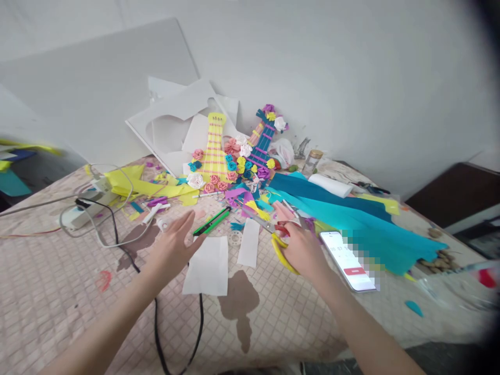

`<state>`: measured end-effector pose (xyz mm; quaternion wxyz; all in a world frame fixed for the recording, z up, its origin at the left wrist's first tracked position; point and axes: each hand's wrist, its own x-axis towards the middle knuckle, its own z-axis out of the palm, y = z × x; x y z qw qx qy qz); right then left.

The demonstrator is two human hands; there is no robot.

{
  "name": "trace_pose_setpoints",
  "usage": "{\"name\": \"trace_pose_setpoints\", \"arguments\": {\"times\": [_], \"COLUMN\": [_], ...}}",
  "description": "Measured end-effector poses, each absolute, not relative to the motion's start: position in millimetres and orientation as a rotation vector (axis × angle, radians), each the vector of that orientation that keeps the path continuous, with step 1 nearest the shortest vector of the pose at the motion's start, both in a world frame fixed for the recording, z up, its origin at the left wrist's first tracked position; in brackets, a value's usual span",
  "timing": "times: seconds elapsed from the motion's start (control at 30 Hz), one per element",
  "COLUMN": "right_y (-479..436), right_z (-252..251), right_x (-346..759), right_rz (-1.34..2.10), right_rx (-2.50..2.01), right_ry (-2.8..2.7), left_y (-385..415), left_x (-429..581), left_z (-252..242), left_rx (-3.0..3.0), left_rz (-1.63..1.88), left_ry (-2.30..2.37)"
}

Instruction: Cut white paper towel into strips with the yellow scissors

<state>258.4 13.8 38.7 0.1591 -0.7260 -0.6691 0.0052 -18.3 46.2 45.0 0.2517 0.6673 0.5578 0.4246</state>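
Observation:
My right hand (302,245) is closed around the red and yellow handles of a pair of scissors (279,245), whose blades point away to the left. My left hand (175,245) hovers with fingers stretched out and holds nothing. Just beyond its fingertips lies a green utility knife (212,222). A white paper sheet (209,268) lies below and right of that hand, and a narrower white strip (249,244) is close to the scissors. Between the papers sits a small tape roll (234,238).
Two guitar-shaped pieces, yellow (216,146) and blue (261,143), stand at the back among paper flowers. Turquoise crepe paper (344,224) spreads on the right beside a lit phone (349,263). On the left are a power strip (84,208) and cables. A glass jar (312,162) stands near the wall.

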Motion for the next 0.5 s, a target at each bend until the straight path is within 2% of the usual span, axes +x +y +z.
{"name": "trace_pose_setpoints", "arguments": {"times": [0.1, 0.27, 0.5], "right_y": [6.7, -1.6, -6.8], "right_z": [38.3, 40.5, 45.0], "right_x": [245.8, 228.0, 224.8], "right_rz": [-0.076, -0.165, -0.144], "right_rx": [-2.107, -2.078, -2.111], "right_ry": [-2.023, -2.108, -2.14], "left_y": [38.2, 40.6, 63.1], "left_x": [-6.2, 44.7, 85.7], "left_z": [68.6, 92.6, 92.9], "left_rx": [2.031, 2.398, 2.767], "left_rz": [1.23, 0.943, 0.525], "left_ry": [1.329, 0.856, 0.804]}}
